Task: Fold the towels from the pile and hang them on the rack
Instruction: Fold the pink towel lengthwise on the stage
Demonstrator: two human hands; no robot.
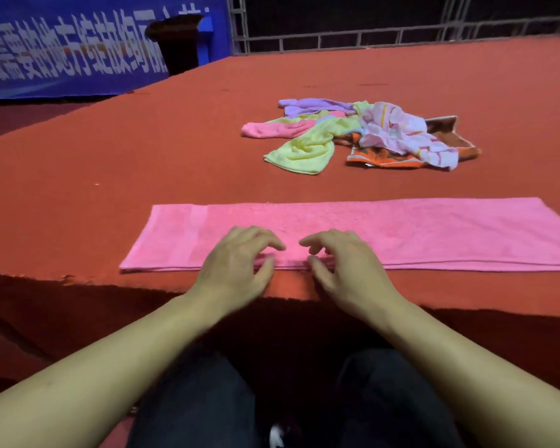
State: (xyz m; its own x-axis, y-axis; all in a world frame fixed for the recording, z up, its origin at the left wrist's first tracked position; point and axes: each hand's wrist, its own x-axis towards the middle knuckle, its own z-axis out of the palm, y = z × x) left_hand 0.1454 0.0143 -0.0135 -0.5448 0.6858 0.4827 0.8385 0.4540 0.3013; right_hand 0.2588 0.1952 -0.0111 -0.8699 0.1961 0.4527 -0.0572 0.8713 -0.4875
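Head view: a pink towel point(385, 234) lies flat as a long folded strip along the near edge of the red surface point(143, 156), its right end running out of the picture. Both hands rest on its near edge, side by side near the middle-left of the strip. The left hand point(240, 260) has its fingers loosely bent and spread, fingertips touching the cloth, thumb at the folded edge. The right hand point(340, 260) mirrors it, fingers bent and apart, tips on the towel, thumb at the edge. Neither hand visibly pinches the cloth; they press or touch it from above. The two index fingers point toward each other with a small gap between.

Farther back on the surface, well apart from the strip, sits a crumpled pile of towels point(362, 134): purple, pink, yellow, orange-patterned, brown and a pale striped one on top. Beyond the surface stand a blue banner point(62, 53), a dark bin point(175, 43) and a metal railing point(369, 33).
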